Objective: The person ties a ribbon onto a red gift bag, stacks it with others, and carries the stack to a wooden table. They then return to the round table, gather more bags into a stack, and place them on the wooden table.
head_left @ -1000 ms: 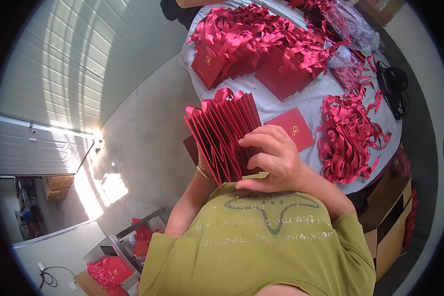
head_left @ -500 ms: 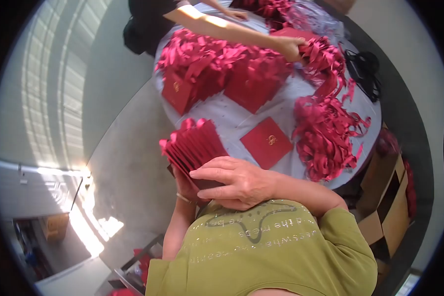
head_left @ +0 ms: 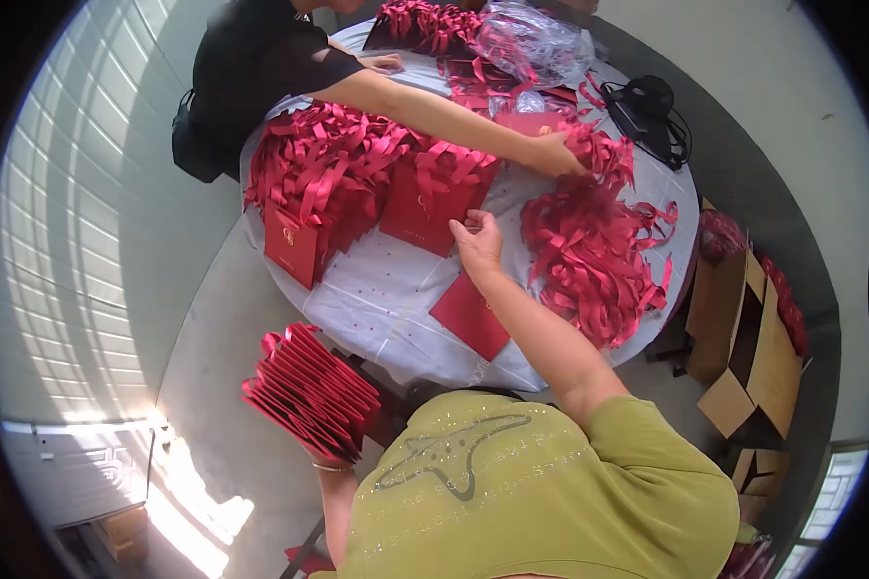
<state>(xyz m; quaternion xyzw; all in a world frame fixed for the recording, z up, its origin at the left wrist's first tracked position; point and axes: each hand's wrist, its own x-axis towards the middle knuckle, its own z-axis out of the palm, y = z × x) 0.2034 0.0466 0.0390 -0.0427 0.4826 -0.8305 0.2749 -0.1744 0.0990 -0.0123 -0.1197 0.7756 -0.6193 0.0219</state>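
Observation:
In my left hand (head_left: 336, 461) is a thick fanned stack of red gift bags (head_left: 314, 391), held off the table's near left side. The fingers are mostly hidden under the stack. My right hand (head_left: 480, 239) reaches over the table to the right edge of a standing group of red gift bags (head_left: 417, 214) with gold print. Its thumb and fingers are apart at that edge, and no bag is plainly gripped. One red bag (head_left: 468, 317) lies flat below my right forearm. Loose red ribbons (head_left: 599, 261) are heaped to the right.
Across the white-covered table (head_left: 367, 323), a co-worker's hand (head_left: 555, 154) is at the red ribbons. More bags with ribbons (head_left: 294, 241) stand at the left. Clear plastic wrapping (head_left: 536, 43) and a black bag (head_left: 647, 111) lie farther back. Open cardboard boxes (head_left: 743, 338) stand at the right.
My right hand has left the stack and moved out to the bags on the table. My left hand has moved the stack left and lower in view. The view has shifted.

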